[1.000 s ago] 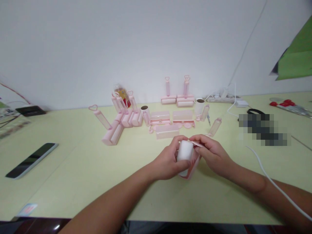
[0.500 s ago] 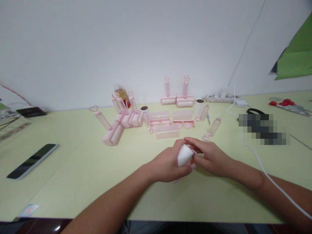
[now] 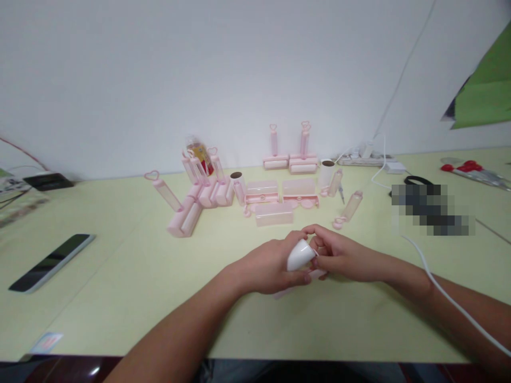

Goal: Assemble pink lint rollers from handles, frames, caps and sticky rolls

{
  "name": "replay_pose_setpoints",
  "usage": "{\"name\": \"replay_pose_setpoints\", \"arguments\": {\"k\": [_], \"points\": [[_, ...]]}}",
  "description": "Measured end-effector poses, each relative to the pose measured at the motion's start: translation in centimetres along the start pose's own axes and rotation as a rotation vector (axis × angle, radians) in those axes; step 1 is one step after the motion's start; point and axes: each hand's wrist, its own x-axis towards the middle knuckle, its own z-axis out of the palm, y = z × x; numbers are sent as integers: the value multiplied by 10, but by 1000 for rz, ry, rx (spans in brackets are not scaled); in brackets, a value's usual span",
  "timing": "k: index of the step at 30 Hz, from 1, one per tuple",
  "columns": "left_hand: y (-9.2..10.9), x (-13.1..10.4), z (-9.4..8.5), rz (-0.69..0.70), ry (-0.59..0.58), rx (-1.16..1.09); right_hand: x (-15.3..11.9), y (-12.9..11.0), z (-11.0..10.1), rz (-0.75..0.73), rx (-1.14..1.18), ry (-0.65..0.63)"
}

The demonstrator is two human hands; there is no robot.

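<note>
My left hand (image 3: 275,266) is wrapped round a white lint roll (image 3: 300,255), the thumb and fingers closed on it. The fingers of my right hand (image 3: 333,252) are bent and pressed at the roll's right end. A pale pink piece (image 3: 317,274) shows under the roll between my hands; most of it is hidden. Just beyond my hands lies a clear pink cover (image 3: 274,214). Behind it are two pink roller holders (image 3: 261,199) with covers. To the right, a pink handle with a heart loop (image 3: 352,206) lies on the table.
Several pink lint rollers (image 3: 186,215) with heart handles stand at left. White rolls (image 3: 326,175) stand upright farther back. A phone (image 3: 51,263) lies at left, a power strip (image 3: 367,159) by the wall, red-handled scissors (image 3: 471,169) at right. A white cable (image 3: 431,276) crosses my right forearm.
The white roll has tilted slightly in my left hand, and more of the pink piece shows below. My right fingers have curled in closer to the roll's end.
</note>
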Motion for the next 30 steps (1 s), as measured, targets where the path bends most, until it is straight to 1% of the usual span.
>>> {"name": "replay_pose_setpoints", "arguments": {"k": [3, 5, 8, 11, 14, 18, 21, 24, 26, 30], "points": [[1, -1, -6, 91, -12, -32, -2, -6, -1, 67, 66, -38], [2, -2, -11, 141, -18, -28, -3, -10, -2, 86, 96, -59], [2, -3, -14, 181, -20, -1, -3, -10, -4, 96, 104, -52], [2, -4, -13, 197, 3, 40, 0, -4, -5, 60, 56, -20], [0, -4, -10, 184, 27, 100, 2, 1, -5, -18, 31, 23], [-5, -2, -6, 160, 52, 274, 2, 1, -3, -103, 21, 78], [-8, 2, -4, 134, 76, 417, 0, -2, -4, -152, -105, 105], [-9, 6, -3, 117, 83, 516, -3, -6, -6, -260, -364, 181], [-8, 7, -3, 130, 73, 566, -4, -8, -7, -312, -503, 223], [-8, 8, -3, 137, 79, 608, -5, -6, -8, -364, -606, 249]]}}
